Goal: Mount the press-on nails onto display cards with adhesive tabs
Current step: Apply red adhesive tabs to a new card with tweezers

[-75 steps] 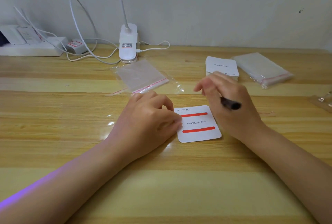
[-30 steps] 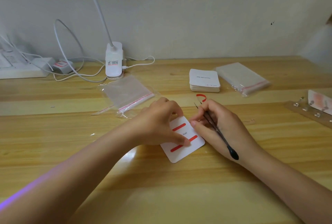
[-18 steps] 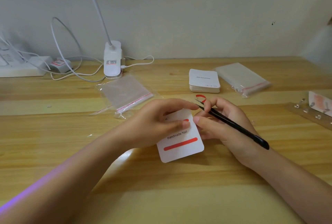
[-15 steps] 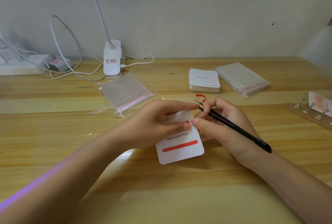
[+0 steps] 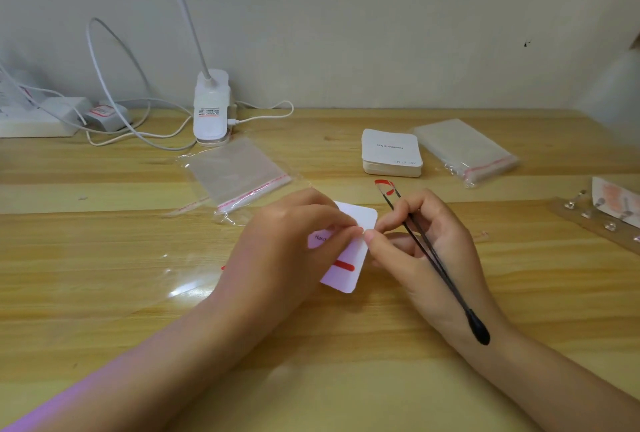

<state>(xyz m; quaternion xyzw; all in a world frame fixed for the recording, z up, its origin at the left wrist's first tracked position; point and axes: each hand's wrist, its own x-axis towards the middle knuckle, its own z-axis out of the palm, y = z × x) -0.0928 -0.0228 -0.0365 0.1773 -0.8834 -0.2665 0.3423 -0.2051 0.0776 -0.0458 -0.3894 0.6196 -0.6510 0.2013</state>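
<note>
The left hand grips a white display card between thumb and curled fingers, holding it tilted near the middle of the wooden table. One red strip shows on the card's lower half; the upper strip's place is covered by the fingers, so its state cannot be told. The right hand pinches at the card's right edge with thumb and forefinger while also holding black tweezers, whose tips point away and carry a curl of red liner.

Beyond the hands, a stack of cards sits just beside a bundle of clear bags. A single clear bag lies left of centre, close to the left hand's knuckles. A lamp base and white cables stand against the wall. At the right edge a strip with press-on nails lies partly out of view. The near half of the table, in front of both forearms, is bare wood.
</note>
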